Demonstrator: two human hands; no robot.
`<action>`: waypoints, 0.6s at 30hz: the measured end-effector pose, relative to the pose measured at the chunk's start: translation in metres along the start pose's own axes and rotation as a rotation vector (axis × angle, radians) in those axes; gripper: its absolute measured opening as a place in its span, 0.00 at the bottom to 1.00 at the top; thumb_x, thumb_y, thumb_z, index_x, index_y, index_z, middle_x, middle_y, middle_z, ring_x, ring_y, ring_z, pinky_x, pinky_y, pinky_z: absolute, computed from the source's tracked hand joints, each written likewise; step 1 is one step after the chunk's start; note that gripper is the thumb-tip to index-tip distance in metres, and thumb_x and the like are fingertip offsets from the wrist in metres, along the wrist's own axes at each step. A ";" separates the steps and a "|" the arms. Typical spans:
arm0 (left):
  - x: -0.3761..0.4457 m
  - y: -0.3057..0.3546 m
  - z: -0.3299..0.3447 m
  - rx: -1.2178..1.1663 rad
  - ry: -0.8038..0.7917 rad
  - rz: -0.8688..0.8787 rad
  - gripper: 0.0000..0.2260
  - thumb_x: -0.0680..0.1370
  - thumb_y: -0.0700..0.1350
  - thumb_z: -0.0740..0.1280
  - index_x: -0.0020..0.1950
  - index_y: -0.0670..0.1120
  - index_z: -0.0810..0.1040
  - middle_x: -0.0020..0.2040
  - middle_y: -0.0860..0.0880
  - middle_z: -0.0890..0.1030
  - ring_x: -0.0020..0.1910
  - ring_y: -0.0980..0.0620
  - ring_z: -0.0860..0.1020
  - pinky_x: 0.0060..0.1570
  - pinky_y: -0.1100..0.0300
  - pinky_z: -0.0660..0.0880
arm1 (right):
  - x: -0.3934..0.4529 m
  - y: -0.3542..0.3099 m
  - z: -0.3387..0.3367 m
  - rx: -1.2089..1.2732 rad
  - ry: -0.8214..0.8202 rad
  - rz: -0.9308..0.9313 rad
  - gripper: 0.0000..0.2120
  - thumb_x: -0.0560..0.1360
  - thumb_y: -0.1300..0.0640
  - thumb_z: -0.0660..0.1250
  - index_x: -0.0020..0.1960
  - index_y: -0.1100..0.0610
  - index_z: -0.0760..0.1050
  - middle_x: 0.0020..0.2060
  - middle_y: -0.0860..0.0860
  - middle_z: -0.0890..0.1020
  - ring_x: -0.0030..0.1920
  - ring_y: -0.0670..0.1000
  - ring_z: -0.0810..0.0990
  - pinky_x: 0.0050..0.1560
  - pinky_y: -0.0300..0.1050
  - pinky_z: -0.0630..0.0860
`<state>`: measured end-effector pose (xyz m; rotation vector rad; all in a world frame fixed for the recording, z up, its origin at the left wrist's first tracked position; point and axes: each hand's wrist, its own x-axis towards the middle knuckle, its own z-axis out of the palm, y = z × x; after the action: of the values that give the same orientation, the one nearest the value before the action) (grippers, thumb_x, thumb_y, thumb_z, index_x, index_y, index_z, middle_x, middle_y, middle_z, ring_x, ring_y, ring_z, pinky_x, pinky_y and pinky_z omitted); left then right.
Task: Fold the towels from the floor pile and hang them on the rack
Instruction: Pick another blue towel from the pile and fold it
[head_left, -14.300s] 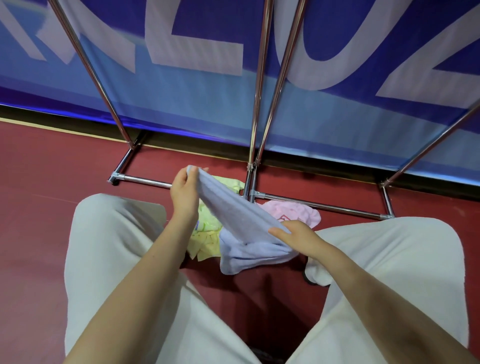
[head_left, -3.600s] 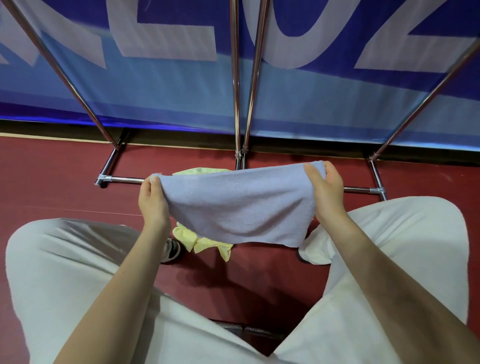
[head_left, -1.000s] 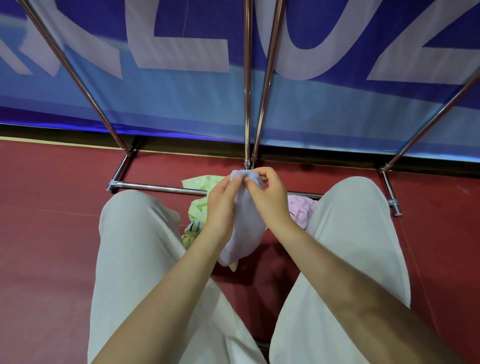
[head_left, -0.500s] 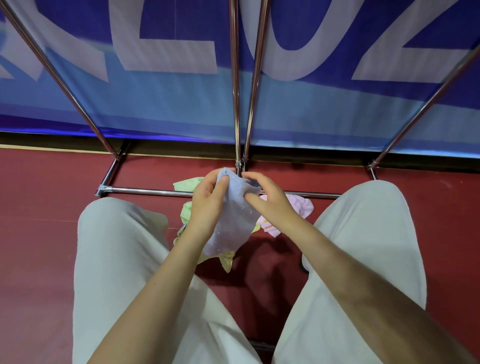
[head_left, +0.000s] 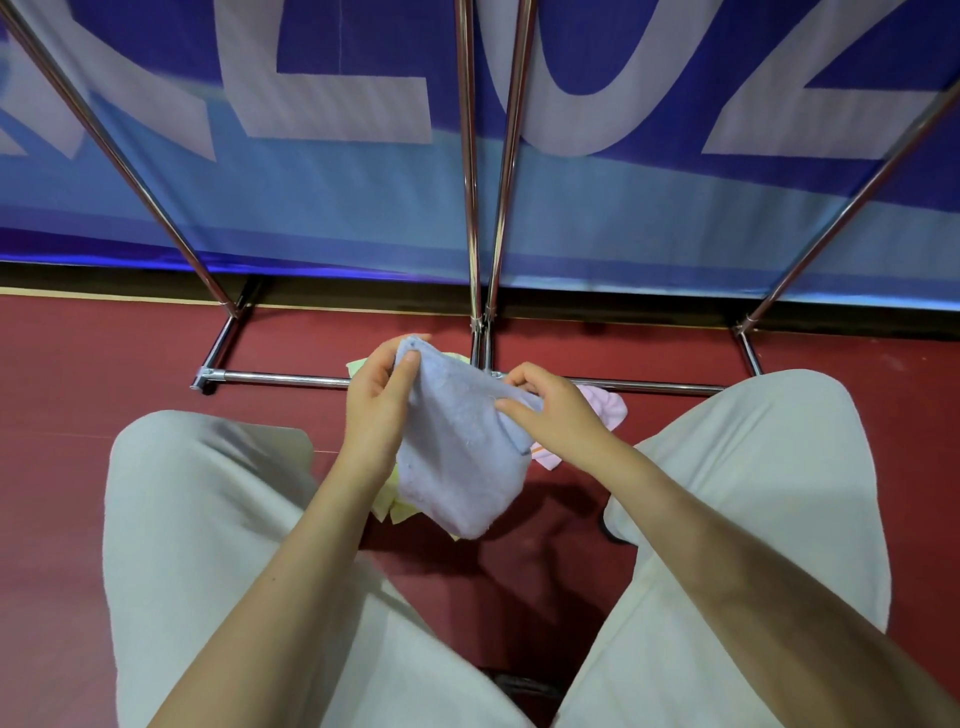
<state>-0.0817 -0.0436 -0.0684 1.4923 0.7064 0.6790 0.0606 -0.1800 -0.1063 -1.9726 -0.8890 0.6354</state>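
lavender towel (head_left: 457, 457) held folded above the red floor (head_left: 78, 389), pinched at its 11 o'clock corner by left hand (head_left: 376, 410), at 2 o'clock by right hand (head_left: 553, 413); yellow towel (head_left: 387, 512) and pink towel (head_left: 605, 410) beneath.

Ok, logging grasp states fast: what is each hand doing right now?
Left hand: pinches the top corner of the lavender towel.
Right hand: pinches the same towel's other upper edge.

left hand (head_left: 376, 410) and right hand (head_left: 553, 410) raised, fingers pinching
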 end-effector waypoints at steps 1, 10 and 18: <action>0.001 -0.002 -0.001 0.008 0.038 -0.011 0.09 0.82 0.44 0.61 0.49 0.53 0.81 0.46 0.59 0.82 0.49 0.64 0.77 0.54 0.63 0.71 | 0.001 0.000 -0.001 -0.020 0.018 0.014 0.02 0.74 0.54 0.67 0.45 0.50 0.75 0.36 0.44 0.79 0.40 0.47 0.76 0.43 0.42 0.71; 0.008 -0.017 0.001 0.119 0.142 0.012 0.09 0.82 0.45 0.60 0.56 0.54 0.79 0.50 0.64 0.80 0.52 0.68 0.75 0.55 0.66 0.71 | 0.007 -0.006 -0.016 0.519 0.284 0.105 0.06 0.72 0.53 0.70 0.46 0.54 0.80 0.41 0.48 0.83 0.44 0.47 0.79 0.50 0.45 0.75; 0.014 -0.016 0.019 0.032 0.238 -0.003 0.09 0.82 0.45 0.58 0.55 0.49 0.78 0.51 0.58 0.80 0.50 0.65 0.76 0.52 0.66 0.70 | 0.010 -0.025 -0.011 0.365 0.544 -0.022 0.06 0.77 0.59 0.66 0.48 0.62 0.78 0.39 0.49 0.80 0.41 0.42 0.75 0.45 0.35 0.71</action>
<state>-0.0585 -0.0445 -0.0850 1.4535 0.9040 0.8559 0.0656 -0.1678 -0.0802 -1.6741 -0.4222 0.2032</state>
